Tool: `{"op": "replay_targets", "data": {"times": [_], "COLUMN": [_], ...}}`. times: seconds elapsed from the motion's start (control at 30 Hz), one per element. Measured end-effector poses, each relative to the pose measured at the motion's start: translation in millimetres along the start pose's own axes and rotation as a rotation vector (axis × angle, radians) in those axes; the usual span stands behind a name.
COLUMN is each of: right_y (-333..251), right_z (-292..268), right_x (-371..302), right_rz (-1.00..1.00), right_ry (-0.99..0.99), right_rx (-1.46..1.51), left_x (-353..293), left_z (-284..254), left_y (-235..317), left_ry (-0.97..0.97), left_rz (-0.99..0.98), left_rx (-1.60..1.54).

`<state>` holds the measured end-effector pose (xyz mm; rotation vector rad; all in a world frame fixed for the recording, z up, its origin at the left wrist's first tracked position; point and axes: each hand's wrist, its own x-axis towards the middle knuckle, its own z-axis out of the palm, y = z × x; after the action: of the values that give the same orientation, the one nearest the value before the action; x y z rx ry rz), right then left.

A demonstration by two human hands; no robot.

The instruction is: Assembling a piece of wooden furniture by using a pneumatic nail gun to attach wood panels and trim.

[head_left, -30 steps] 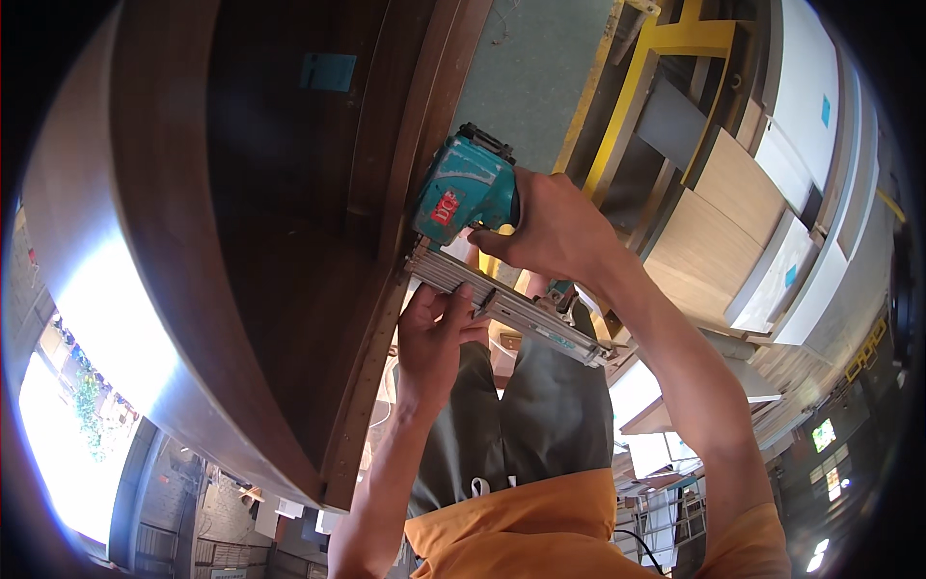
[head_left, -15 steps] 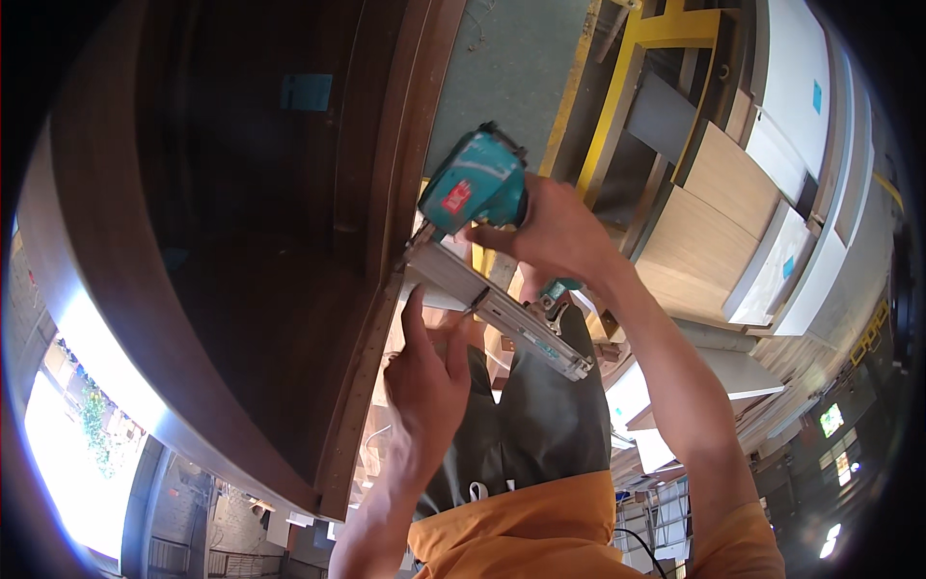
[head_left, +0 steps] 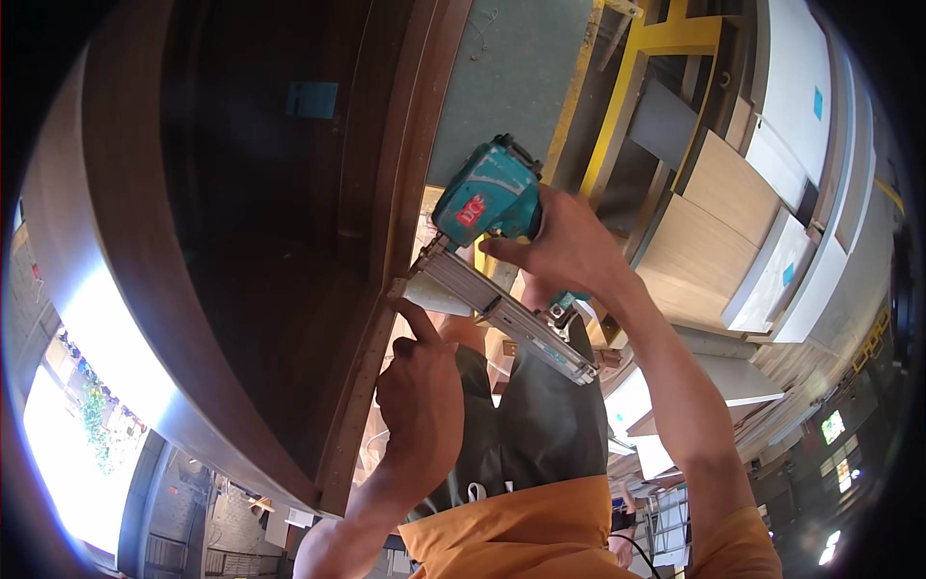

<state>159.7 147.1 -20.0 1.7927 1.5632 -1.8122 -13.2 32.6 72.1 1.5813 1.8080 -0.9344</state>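
Note:
My right hand [head_left: 579,241] is wrapped round the grip of a teal pneumatic nail gun [head_left: 482,193] with a long metal magazine [head_left: 516,323] slanting down to the right. The gun's nose sits close to the front edge of a dark brown wooden cabinet [head_left: 381,328]; whether it touches the wood I cannot tell. Lower down, my left hand [head_left: 420,386] holds nothing visible. Its index finger stretches up to the cabinet edge just below the nose, and the other fingers are curled. A small pale bit [head_left: 396,288] shows at that fingertip, too small to name.
Inside the cabinet there is a blue label [head_left: 313,99]. To the right stand a yellow metal frame [head_left: 666,34], light wood panels [head_left: 709,232] and white panels [head_left: 772,275]. Green floor [head_left: 511,68] lies beyond the nail gun. My legs [head_left: 540,415] are close beneath the magazine.
My left hand has turned, and its index finger has come up to the cabinet edge while the others curled in. The nail gun has shifted slightly right and down in the picture.

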Motion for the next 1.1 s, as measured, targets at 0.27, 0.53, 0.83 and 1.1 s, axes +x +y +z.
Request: {"op": "replay_targets", "data": {"times": [0.27,0.53,0.83,1.1], "right_y": [-2,-10,-9,-1], "right_z": [18,15,18,30], "right_x": [-1,0,2,3], "right_rz": [-0.061,-0.004,-0.011,-0.070], "right_ry": [0.061,0.030,0.015,0.107], "right_rx": [-0.061,-0.086,-0.097,-0.076], "left_x": [5,39,41,41], "left_z": [35,64,74,75], "left_y": [0,-13,-10,-11], "left_ry": [-0.037,-0.249,-0.219,-0.190], "left_rz": [0.100,-0.099,-0.102,-0.105], "left_rx": [-0.804,-1.713,-1.698,-1.719]}}
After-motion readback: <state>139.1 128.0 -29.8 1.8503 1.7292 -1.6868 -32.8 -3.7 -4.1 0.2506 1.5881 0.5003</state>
